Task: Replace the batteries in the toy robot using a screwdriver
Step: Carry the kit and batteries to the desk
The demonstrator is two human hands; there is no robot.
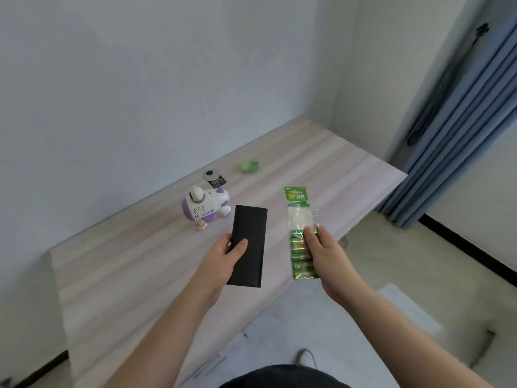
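Head view: my left hand [223,254] grips a flat black rectangular case [247,245] — I guess it holds the screwdriver — thumb across its face, above the pale striped wooden desk [134,275]. My right hand [321,249] pinches a green blister pack of batteries [300,233] near the desk's right edge, label up. The white-and-purple plastic toy robot [205,207] lies on its side toward the desk's far edge — untouched.

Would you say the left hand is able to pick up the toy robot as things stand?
Probably not yet: the left hand already grips a black case. The toy robot lies just beyond on the table, nothing between.
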